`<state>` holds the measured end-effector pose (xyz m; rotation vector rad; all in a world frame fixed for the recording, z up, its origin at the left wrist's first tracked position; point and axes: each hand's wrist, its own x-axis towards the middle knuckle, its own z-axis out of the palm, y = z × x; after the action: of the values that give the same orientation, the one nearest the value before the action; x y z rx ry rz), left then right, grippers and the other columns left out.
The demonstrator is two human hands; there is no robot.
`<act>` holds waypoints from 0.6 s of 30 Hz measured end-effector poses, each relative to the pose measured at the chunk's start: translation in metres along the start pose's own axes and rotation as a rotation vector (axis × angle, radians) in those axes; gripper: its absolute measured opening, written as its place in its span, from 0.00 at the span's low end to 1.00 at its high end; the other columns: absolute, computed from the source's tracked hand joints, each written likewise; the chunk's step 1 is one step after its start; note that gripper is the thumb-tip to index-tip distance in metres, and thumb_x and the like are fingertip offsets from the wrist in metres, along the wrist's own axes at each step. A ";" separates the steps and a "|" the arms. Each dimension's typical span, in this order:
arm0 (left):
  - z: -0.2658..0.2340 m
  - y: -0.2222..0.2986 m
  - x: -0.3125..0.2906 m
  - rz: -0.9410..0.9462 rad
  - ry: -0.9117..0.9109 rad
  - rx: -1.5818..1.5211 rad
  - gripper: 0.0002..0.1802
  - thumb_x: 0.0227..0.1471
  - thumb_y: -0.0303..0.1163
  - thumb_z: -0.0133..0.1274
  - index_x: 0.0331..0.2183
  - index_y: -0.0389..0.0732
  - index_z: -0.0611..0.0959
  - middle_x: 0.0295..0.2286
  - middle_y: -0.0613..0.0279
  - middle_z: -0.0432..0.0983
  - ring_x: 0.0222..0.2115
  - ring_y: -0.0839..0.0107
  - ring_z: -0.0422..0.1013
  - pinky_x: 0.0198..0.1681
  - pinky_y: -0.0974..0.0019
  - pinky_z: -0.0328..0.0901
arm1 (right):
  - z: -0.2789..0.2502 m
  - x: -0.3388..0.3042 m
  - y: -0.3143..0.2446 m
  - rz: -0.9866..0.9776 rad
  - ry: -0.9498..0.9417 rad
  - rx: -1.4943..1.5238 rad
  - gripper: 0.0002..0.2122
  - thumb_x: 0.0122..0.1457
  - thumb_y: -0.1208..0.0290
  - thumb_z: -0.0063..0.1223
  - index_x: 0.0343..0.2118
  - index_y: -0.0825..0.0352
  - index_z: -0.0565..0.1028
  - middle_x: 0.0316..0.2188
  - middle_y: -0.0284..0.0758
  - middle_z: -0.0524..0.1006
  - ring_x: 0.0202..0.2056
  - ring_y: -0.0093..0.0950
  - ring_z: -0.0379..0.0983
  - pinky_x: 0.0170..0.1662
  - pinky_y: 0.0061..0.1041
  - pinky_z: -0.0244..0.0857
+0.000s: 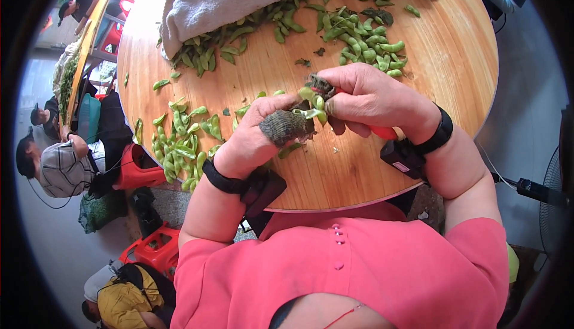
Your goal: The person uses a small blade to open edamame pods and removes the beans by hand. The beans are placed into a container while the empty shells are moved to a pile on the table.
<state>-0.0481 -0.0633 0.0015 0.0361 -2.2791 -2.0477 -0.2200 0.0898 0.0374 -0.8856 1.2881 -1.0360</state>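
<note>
Over the round table (353, 179), in from its near edge, a green pod (320, 105) sits between both hands, slanting far-left to near-right. Left hand (266, 119) pinches its left side; right hand (368, 97), curled round a red handle (384, 132), crowds its right, equally close.

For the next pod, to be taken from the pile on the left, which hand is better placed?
Probably the left hand: it is nearer to that pod pile, while the right hand is farther away.
</note>
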 end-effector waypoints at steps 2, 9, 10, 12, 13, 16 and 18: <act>0.002 0.002 -0.002 0.180 0.082 0.236 0.24 0.41 0.20 0.57 0.44 0.34 0.74 0.30 0.60 0.74 0.33 0.73 0.71 0.38 0.70 0.66 | -0.003 0.000 0.002 -0.026 0.043 0.025 0.06 0.55 0.74 0.39 0.29 0.66 0.71 0.15 0.28 0.71 0.10 0.14 0.62 0.13 0.15 0.54; -0.009 -0.006 0.002 -0.205 0.014 -0.033 0.19 0.40 0.17 0.55 0.39 0.35 0.74 0.30 0.61 0.73 0.30 0.75 0.70 0.36 0.72 0.66 | -0.008 0.002 0.003 -0.082 0.233 -0.166 0.05 0.53 0.73 0.44 0.23 0.66 0.69 0.14 0.33 0.71 0.12 0.22 0.67 0.14 0.21 0.59; -0.009 -0.006 0.003 -0.242 0.015 -0.152 0.16 0.41 0.16 0.54 0.37 0.35 0.75 0.28 0.63 0.73 0.29 0.76 0.69 0.33 0.73 0.65 | -0.010 0.006 0.012 -0.289 0.387 -0.506 0.05 0.51 0.72 0.45 0.23 0.67 0.67 0.14 0.38 0.71 0.13 0.29 0.68 0.16 0.25 0.61; -0.001 0.001 0.002 -0.206 -0.002 -0.303 0.13 0.42 0.16 0.52 0.35 0.35 0.75 0.27 0.65 0.72 0.27 0.77 0.67 0.31 0.73 0.64 | -0.009 0.008 0.017 -0.499 0.530 -0.849 0.06 0.50 0.72 0.47 0.23 0.67 0.66 0.15 0.42 0.71 0.15 0.36 0.70 0.17 0.29 0.63; 0.004 0.003 0.002 -0.173 -0.016 -0.454 0.11 0.42 0.16 0.50 0.33 0.35 0.76 0.25 0.67 0.71 0.26 0.78 0.66 0.28 0.74 0.63 | -0.005 0.008 0.017 -0.529 0.540 -0.934 0.07 0.49 0.72 0.49 0.23 0.67 0.65 0.15 0.44 0.70 0.17 0.40 0.70 0.19 0.32 0.64; 0.013 0.001 0.012 -0.210 -0.041 -0.392 0.08 0.43 0.20 0.51 0.31 0.36 0.77 0.23 0.68 0.71 0.24 0.80 0.65 0.26 0.74 0.60 | 0.009 0.005 0.017 -0.555 0.507 -0.993 0.09 0.48 0.71 0.51 0.24 0.68 0.63 0.15 0.45 0.69 0.20 0.44 0.70 0.21 0.36 0.65; 0.018 0.000 0.014 -0.232 0.008 -0.319 0.10 0.55 0.36 0.51 0.29 0.39 0.78 0.22 0.74 0.69 0.23 0.85 0.62 0.26 0.78 0.58 | 0.017 0.001 0.017 -0.550 0.465 -0.955 0.09 0.49 0.71 0.51 0.25 0.68 0.63 0.14 0.44 0.68 0.20 0.43 0.71 0.21 0.36 0.64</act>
<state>-0.0634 -0.0461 -0.0003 0.3009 -1.9961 -2.4955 -0.2018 0.0932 0.0228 -1.8721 2.0584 -1.0629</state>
